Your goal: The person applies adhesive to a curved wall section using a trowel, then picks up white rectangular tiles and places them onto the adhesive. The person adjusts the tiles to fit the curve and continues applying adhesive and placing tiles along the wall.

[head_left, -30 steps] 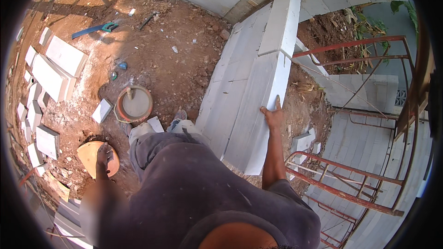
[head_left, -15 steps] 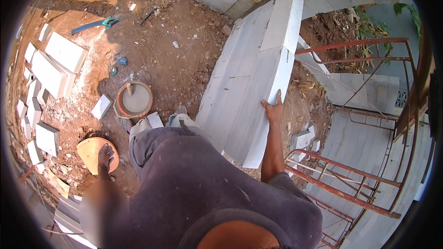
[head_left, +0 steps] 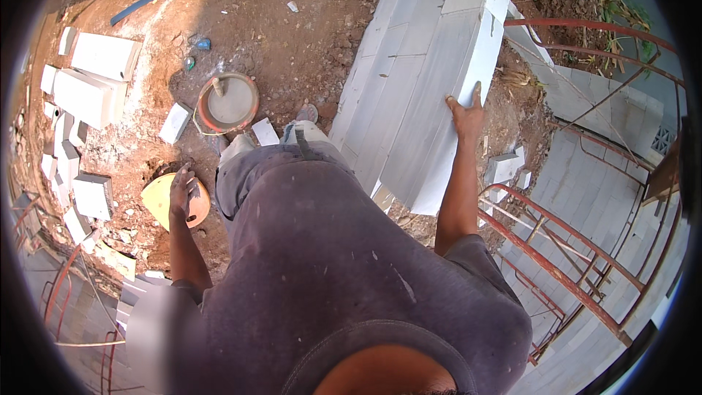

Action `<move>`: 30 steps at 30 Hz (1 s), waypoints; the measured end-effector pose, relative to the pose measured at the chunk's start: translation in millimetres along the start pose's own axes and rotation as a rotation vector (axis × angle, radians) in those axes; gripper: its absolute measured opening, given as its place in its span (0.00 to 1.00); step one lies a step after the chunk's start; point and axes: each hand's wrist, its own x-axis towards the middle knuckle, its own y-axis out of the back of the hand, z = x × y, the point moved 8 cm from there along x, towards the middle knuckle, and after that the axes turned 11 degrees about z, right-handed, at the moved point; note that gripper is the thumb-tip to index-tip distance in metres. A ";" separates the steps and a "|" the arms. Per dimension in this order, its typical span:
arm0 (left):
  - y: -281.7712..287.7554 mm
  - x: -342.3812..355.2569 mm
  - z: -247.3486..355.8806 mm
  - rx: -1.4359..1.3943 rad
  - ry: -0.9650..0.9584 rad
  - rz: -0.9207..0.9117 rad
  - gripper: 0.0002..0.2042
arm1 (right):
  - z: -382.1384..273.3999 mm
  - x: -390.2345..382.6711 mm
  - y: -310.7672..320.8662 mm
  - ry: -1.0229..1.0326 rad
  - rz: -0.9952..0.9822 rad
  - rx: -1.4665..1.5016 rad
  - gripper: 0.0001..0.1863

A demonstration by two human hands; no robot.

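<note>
My right hand (head_left: 466,118) grips the outer edge of a long white block (head_left: 439,139) on the top of a wall of pale blocks (head_left: 376,66), thumb and forefinger spread along the top. My left hand (head_left: 180,194), low at the left, is curled over a yellow-orange curved object (head_left: 159,194); what its fingers hold is unclear. A round bucket (head_left: 227,106) of grey mixture, with a handle sticking out, stands beside my feet (head_left: 306,113).
Loose white blocks (head_left: 91,99) lie across the dirt (head_left: 292,36) at the left, with a handsaw (head_left: 142,4) behind them. Red metal scaffolding (head_left: 556,278) and a long pale block wall (head_left: 599,99) occupy the right side.
The whole view has shifted, so the scene sits higher and a little further right. My right hand stays on the long block, and my left hand stays by the yellow-orange object.
</note>
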 end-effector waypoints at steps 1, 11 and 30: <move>-2.3 -2.1 3.1 -0.011 -0.020 0.005 0.28 | -4.4 1.3 0.7 0.014 0.018 0.016 0.54; -7.8 8.1 1.9 0.011 -0.035 0.002 0.32 | -4.9 -7.2 5.2 -0.123 -0.029 -0.142 0.53; -23.1 4.2 6.6 0.096 -0.045 -0.033 0.30 | 7.2 -11.8 -4.0 -0.168 0.003 -0.233 0.54</move>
